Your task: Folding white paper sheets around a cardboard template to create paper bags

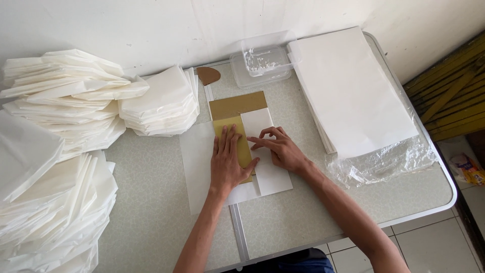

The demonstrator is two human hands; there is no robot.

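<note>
pale tiled floor shows at the near edge, under a speckled grey folding table (151, 202) with a metal seam down its middle. on it the left hand (228, 164) lies flat, fingers spread, pinning a stiff tan cardboard template (236, 107) onto a thin white paper sheet (198, 162). the right hand (280, 149) presses a folded flap (257, 124) over the card with bent fingertips, gripping nothing. the fold looks half made (one side over, the left side still flat), so creasing calls for firm, even pressure. farther off sit soft heaps of folded white bags (76, 96), a clear plastic tub (262, 63) and a flat paper stack (348, 86).
</note>
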